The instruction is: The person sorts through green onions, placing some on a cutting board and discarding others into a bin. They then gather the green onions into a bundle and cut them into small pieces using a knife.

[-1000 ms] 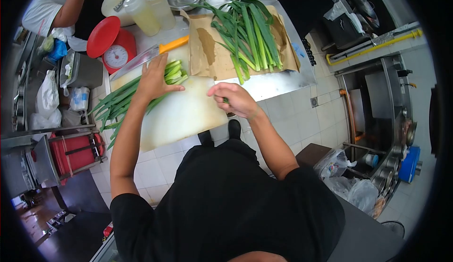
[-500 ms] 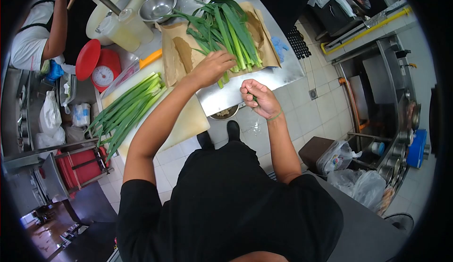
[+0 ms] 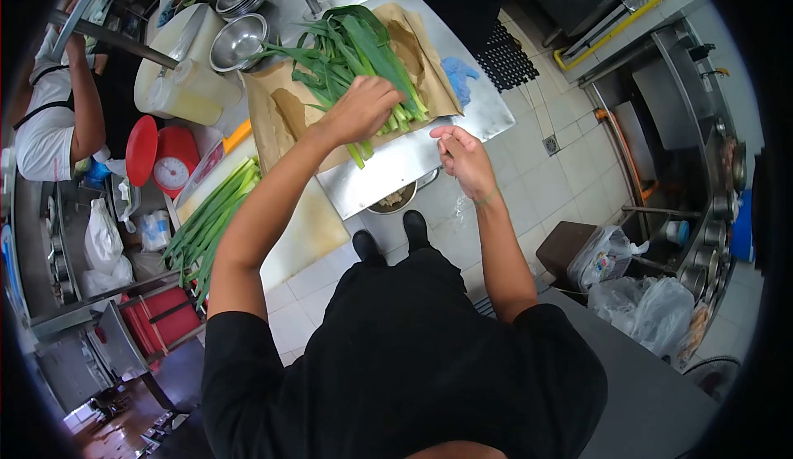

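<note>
Toward the tabletop's near edge, green stalks lie under the curled fingers of the left hand, grip unclear; right hand half-curled above floor tiles.

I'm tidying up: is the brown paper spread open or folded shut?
The brown paper is spread open: leafy greens lie on it, paper showing on either side.

1. Stalks lie on paper, which lies on a table.
2. Left of the paper, a second bunch lies on a cutting board.
3. A scale stands to the bunch's far left.
4. Farther still is a bowl.
5. The right hand is right of the left hand.
</note>
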Demonstrator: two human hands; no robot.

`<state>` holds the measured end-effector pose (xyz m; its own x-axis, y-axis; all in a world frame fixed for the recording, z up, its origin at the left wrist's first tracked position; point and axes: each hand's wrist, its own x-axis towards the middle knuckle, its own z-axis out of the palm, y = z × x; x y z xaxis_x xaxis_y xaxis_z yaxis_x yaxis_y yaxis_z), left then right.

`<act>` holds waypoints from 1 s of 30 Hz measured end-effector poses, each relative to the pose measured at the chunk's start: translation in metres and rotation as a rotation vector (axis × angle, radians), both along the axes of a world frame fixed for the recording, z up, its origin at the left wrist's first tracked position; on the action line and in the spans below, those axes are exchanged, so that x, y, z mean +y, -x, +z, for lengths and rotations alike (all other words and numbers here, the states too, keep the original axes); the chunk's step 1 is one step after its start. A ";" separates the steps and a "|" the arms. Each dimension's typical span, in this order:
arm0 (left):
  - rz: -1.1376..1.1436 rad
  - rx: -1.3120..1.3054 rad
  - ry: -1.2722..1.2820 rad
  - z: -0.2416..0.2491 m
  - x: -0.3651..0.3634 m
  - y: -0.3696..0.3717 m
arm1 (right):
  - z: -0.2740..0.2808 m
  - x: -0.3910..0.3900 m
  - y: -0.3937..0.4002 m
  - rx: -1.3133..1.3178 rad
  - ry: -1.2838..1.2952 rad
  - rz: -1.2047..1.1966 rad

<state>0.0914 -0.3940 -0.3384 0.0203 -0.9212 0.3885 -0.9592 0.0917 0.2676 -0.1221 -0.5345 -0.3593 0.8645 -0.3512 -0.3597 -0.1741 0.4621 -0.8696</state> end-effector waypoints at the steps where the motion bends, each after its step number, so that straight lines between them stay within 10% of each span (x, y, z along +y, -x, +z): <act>1: -0.012 -0.043 -0.054 0.003 -0.008 -0.001 | 0.003 0.000 -0.003 -0.001 -0.002 -0.005; 14: -0.149 0.001 -0.584 0.020 -0.044 -0.018 | -0.021 0.003 0.008 0.111 -0.095 -0.026; 30: -0.331 -0.250 -0.571 0.024 -0.052 -0.028 | -0.029 0.001 0.018 0.124 -0.114 -0.087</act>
<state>0.1192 -0.4460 -0.3142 -0.3233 -0.9247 -0.2009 -0.9440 0.3004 0.1365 -0.1406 -0.5335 -0.3883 0.7791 -0.3735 -0.5035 -0.2320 0.5744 -0.7850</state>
